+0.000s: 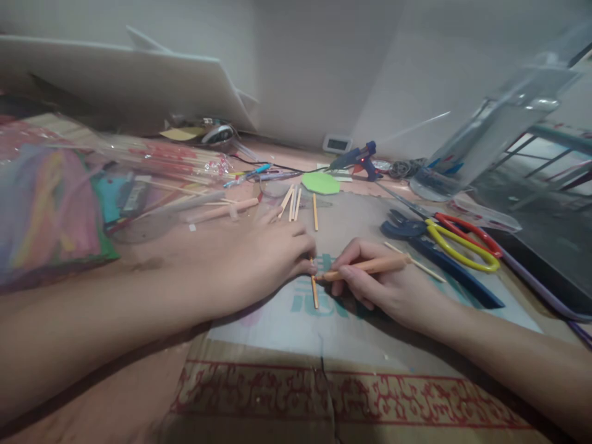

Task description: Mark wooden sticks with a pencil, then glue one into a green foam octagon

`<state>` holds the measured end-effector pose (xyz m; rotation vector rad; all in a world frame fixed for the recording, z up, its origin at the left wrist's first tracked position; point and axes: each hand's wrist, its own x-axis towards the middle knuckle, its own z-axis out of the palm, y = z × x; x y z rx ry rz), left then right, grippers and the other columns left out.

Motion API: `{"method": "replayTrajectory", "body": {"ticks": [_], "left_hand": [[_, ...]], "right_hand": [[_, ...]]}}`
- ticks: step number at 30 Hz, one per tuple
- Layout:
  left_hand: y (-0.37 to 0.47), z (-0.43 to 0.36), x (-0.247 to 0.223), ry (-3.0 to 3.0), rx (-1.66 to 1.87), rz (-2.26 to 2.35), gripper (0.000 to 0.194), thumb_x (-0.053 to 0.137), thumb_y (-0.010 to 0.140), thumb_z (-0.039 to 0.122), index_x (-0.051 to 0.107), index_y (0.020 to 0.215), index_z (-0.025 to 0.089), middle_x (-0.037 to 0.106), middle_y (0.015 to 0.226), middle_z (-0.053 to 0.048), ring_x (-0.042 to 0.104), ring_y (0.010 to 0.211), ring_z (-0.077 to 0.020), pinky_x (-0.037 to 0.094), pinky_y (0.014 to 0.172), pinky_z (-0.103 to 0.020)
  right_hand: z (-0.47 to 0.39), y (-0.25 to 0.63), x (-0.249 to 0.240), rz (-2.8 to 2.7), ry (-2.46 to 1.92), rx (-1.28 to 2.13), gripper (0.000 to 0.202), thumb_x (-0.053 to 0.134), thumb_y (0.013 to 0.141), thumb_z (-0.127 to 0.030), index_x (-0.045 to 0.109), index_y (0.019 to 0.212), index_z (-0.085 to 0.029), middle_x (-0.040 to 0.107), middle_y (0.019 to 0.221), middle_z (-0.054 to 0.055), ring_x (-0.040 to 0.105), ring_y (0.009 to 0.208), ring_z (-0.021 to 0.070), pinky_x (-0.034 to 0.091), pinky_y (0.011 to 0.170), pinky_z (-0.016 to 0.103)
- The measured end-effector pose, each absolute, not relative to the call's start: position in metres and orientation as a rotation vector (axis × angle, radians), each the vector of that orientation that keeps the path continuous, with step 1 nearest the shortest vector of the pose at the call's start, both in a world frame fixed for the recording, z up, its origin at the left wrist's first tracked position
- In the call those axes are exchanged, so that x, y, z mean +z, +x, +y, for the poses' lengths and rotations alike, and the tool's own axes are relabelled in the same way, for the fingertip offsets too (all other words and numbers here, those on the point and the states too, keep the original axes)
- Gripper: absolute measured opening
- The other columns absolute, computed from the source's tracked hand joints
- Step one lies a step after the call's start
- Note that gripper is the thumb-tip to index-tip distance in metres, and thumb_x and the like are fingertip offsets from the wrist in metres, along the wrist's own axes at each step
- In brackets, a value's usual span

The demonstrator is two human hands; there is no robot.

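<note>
Pale grey wall rises behind a crowded table, where a white plastic sheet lies on cardboard with a red printed border. On the sheet, between the two hands, lies a narrow orange stick, its far part covered by the left hand. That hand's thumb and finger close down on the stick, while the right hand grips an orange pen, its tip touching the stick just beside the left thumb. With so little room there, a slip of the pen could mark the skin, and going over the stick's edge could colour the sheet. If the left fingers ease off, so light a stick could roll or turn under the pen. Scissors and pliers lie right of the sheet's middle, where a sweeping forearm could knock them. Farther back, a glue gun shows a red light; it may be hot, so reaching past pale sticks carelessly could risk a burn.
</note>
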<state>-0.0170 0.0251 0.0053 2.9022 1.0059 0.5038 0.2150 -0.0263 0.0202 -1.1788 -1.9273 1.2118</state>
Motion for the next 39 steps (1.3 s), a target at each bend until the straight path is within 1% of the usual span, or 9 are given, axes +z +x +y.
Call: {"method": "replayTrajectory", "body": {"ticks": [6, 11, 17, 20, 22, 26, 31, 36, 39], "left_hand": [[-0.0167, 0.0275, 0.0036, 2.910, 0.524, 0.973, 0.019, 0.058, 0.102, 0.033, 0.073, 0.093, 0.024, 0.069, 0.094, -0.003, 0.060, 0.104, -0.0254, 0.042, 0.091, -0.039], [-0.0158, 0.0288, 0.0039, 2.897, 0.529, 0.966, 0.023, 0.057, 0.103, 0.033, 0.072, 0.089, 0.023, 0.068, 0.090, -0.003, 0.060, 0.098, -0.0241, 0.042, 0.090, -0.039], [-0.0146, 0.0287, 0.0059, 2.921, 0.509, 0.970, 0.021, 0.058, 0.102, 0.033, 0.072, 0.090, 0.022, 0.069, 0.093, -0.003, 0.060, 0.099, -0.0240, 0.041, 0.092, -0.040], [-0.0147, 0.0290, 0.0052, 2.911, 0.505, 0.990, 0.020, 0.060, 0.102, 0.033, 0.073, 0.091, 0.022, 0.069, 0.094, -0.004, 0.060, 0.100, -0.0248, 0.042, 0.092, -0.040], [-0.0155, 0.0291, 0.0040, 2.905, 0.527, 0.986, 0.020, 0.060, 0.101, 0.035, 0.073, 0.092, 0.023, 0.069, 0.095, -0.004, 0.060, 0.102, -0.0250, 0.042, 0.091, -0.040], [-0.0178, 0.0292, 0.0010, 2.895, 0.575, 0.945, 0.022, 0.058, 0.103, 0.038, 0.075, 0.097, 0.025, 0.069, 0.100, -0.004, 0.060, 0.103, -0.0243, 0.043, 0.091, -0.039], [-0.0180, 0.0291, -0.0005, 2.915, 0.576, 0.924, 0.026, 0.056, 0.104, 0.039, 0.075, 0.096, 0.024, 0.069, 0.100, -0.005, 0.060, 0.099, -0.0236, 0.043, 0.091, -0.039], [-0.0170, 0.0287, -0.0001, 2.908, 0.596, 0.931, 0.023, 0.057, 0.103, 0.038, 0.076, 0.098, 0.025, 0.069, 0.100, -0.005, 0.060, 0.100, -0.0239, 0.043, 0.093, -0.040], [-0.0168, 0.0287, 0.0006, 2.917, 0.580, 0.935, 0.025, 0.056, 0.104, 0.039, 0.075, 0.097, 0.025, 0.069, 0.100, -0.005, 0.060, 0.101, -0.0249, 0.042, 0.094, -0.041]], "right_hand": [[-0.0235, 0.2099, 0.0197, -1.898, -1.217, 1.238, 0.022, 0.056, 0.101, -0.036, 0.060, 0.089, -0.018, 0.072, 0.075, 0.004, 0.050, 0.049, 0.0068, 0.041, 0.046, 0.019], [-0.0237, 0.2090, 0.0190, -1.839, -1.250, 1.268, 0.022, 0.058, 0.100, -0.039, 0.057, 0.091, -0.019, 0.073, 0.076, 0.003, 0.047, 0.045, 0.0059, 0.038, 0.042, 0.019], [-0.0224, 0.2127, 0.0208, -1.946, -1.182, 1.281, 0.021, 0.058, 0.101, -0.035, 0.060, 0.088, -0.018, 0.073, 0.074, 0.004, 0.059, 0.054, 0.0088, 0.041, 0.046, 0.018], [-0.0224, 0.2130, 0.0216, -1.956, -1.180, 1.214, 0.021, 0.058, 0.101, -0.034, 0.060, 0.087, -0.018, 0.074, 0.074, 0.004, 0.056, 0.052, 0.0077, 0.040, 0.045, 0.018], [-0.0234, 0.2130, 0.0224, -1.953, -1.182, 1.227, 0.019, 0.058, 0.100, -0.032, 0.059, 0.086, -0.019, 0.074, 0.071, 0.003, 0.058, 0.051, 0.0078, 0.041, 0.045, 0.018], [-0.0264, 0.2131, 0.0246, -1.960, -1.180, 1.276, 0.017, 0.061, 0.097, -0.030, 0.059, 0.083, -0.020, 0.074, 0.068, 0.003, 0.066, 0.058, 0.0112, 0.048, 0.050, 0.018], [-0.0257, 0.2128, 0.0254, -1.958, -1.199, 1.255, 0.017, 0.060, 0.097, -0.029, 0.060, 0.084, -0.020, 0.075, 0.069, 0.004, 0.065, 0.056, 0.0107, 0.046, 0.048, 0.018], [-0.0268, 0.2142, 0.0254, -2.018, -1.160, 1.298, 0.019, 0.062, 0.095, -0.032, 0.058, 0.080, -0.021, 0.074, 0.066, 0.004, 0.067, 0.059, 0.0134, 0.052, 0.053, 0.021], [-0.0284, 0.2146, 0.0265, -1.992, -1.183, 1.275, 0.019, 0.062, 0.096, -0.031, 0.059, 0.081, -0.020, 0.075, 0.067, 0.004, 0.067, 0.058, 0.0131, 0.050, 0.051, 0.021]]}}
